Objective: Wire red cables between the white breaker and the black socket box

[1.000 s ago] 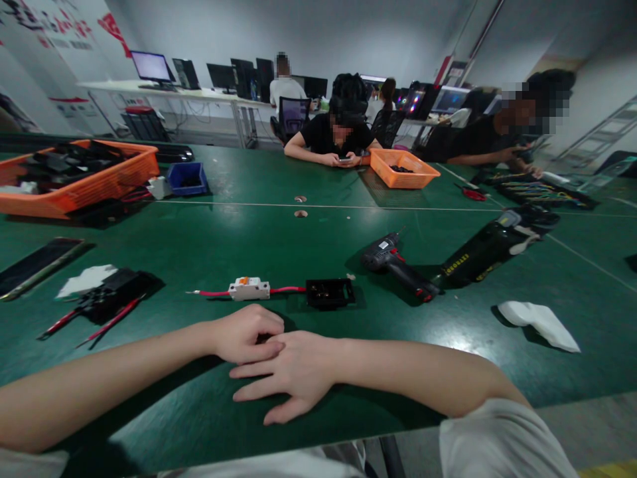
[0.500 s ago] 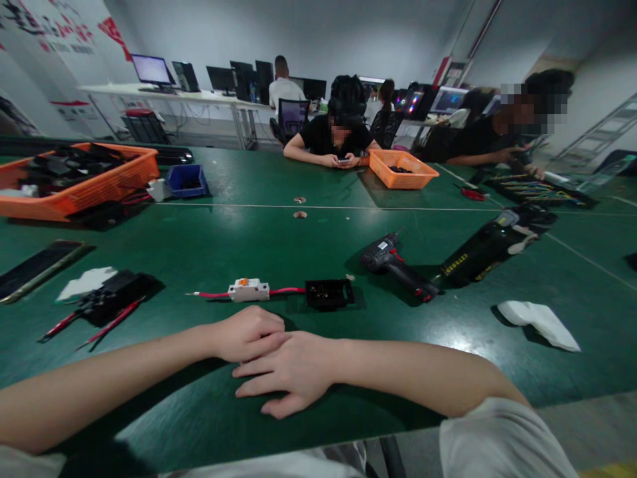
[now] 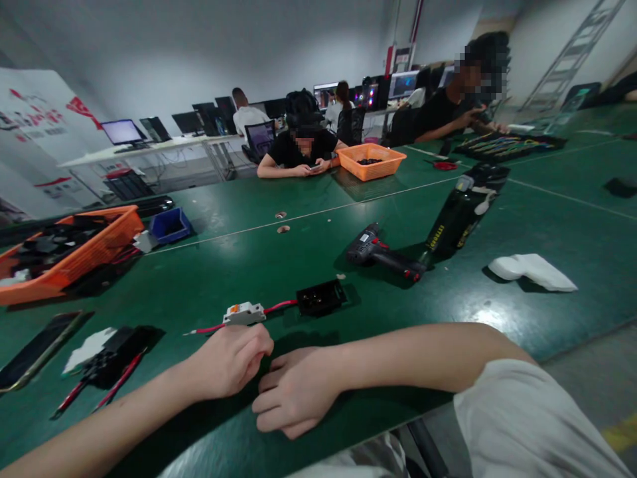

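One white breaker (image 3: 244, 313), beyond left fingers (image 3: 255, 343), perhaps touching

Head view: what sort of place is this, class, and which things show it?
Probably an electronics workshop or assembly room: a drill and a breaker with red wires lie on the green table, and computer monitors stand at the back.
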A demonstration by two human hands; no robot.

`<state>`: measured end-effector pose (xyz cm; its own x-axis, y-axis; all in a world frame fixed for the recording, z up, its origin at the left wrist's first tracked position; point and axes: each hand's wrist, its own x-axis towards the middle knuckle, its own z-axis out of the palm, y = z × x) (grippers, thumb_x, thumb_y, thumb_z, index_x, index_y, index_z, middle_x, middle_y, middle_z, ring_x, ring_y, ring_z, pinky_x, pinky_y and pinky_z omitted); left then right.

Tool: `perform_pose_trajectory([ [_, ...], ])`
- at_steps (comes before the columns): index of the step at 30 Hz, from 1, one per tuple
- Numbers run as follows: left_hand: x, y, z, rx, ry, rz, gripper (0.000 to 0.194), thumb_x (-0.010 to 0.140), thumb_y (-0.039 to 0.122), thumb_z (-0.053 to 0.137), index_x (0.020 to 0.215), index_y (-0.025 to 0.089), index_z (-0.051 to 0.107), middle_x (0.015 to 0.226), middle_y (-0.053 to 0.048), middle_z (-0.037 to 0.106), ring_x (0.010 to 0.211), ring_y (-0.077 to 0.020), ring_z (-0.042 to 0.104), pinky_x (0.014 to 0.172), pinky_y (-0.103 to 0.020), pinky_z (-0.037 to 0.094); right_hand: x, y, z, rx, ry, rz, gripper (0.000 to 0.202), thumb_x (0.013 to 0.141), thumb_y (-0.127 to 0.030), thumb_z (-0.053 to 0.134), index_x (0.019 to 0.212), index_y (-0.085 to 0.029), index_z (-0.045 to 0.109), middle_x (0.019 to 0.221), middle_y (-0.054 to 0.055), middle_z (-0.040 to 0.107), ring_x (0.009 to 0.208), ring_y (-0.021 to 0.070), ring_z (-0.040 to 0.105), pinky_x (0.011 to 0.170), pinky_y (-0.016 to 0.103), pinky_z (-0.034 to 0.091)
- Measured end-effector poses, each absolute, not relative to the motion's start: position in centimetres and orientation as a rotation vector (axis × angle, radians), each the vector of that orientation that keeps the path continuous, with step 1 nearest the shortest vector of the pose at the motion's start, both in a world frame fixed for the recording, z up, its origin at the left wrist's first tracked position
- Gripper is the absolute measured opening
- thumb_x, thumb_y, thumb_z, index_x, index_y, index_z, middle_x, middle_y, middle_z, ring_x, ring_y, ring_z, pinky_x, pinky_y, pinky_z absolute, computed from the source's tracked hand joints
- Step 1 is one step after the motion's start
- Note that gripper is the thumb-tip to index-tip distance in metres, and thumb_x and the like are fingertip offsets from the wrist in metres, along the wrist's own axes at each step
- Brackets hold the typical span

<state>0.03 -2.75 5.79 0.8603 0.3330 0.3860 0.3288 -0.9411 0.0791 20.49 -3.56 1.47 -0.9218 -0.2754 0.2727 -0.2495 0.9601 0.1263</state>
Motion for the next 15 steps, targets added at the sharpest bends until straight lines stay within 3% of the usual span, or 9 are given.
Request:
perform_pose_trajectory([
  [4, 0.7, -1.2, 7.7, 3.175, 0.458, 0.381, 0.031, 0.086, 0.004, 0.039, 0.109, 0.02, 0.053, 0.105, -0.008, 0.067, 0.093, -0.0189, 0.064, 0.083, -0.033, 0.053, 20.5, -3.3, 1.1, 0.39, -2.818, -0.063, 0.026, 0.1, -0.035, 0.05, 0.109, -0.016, 0.066, 0.111, 0.007, 0.068, 0.099, 0.0218, 0.06, 0.069, 0.036, 0.045],
  [8, 2.5, 1.0, 9.1, 3.28, 0.665, -0.075, 0.045, 0.09, 0.014, 0.049, 0.133, 0.025, 0.052, 0.136, -0.013, 0.056, 0.116, -0.0271, 0.06, 0.095, -0.043, 0.051, 20.3, -3.2, 0.7, 0.358, -2.788, 0.013, 0.027, 0.098, -0.033, 0.052, 0.113, -0.015, 0.067, 0.118, 0.008, 0.069, 0.101, 0.0216, 0.06, 0.071, 0.035, 0.045],
  [12, 3.6, 3.1, 9.0, 3.212, 0.784, -0.271, 0.063, 0.091, 0.025, 0.055, 0.15, 0.034, 0.036, 0.147, -0.014, 0.042, 0.116, -0.0283, 0.062, 0.093, -0.043, 0.053, 20.2, -3.1, 0.4, 0.309, -2.778, 0.06, 0.027, 0.099, -0.029, 0.05, 0.115, -0.016, 0.067, 0.123, 0.006, 0.069, 0.105, 0.0202, 0.059, 0.074, 0.033, 0.045],
  [15, 3.7, 4.3, 8.6, 3.164, 0.739, -0.37, 0.06, 0.091, 0.028, 0.056, 0.148, 0.03, 0.037, 0.139, -0.013, 0.046, 0.103, -0.0238, 0.066, 0.087, -0.038, 0.055, 20.3, -2.9, 0.4, 0.293, -2.78, 0.106, 0.028, 0.098, -0.028, 0.051, 0.116, -0.016, 0.067, 0.124, 0.005, 0.068, 0.107, 0.0193, 0.059, 0.075, 0.032, 0.045],
])
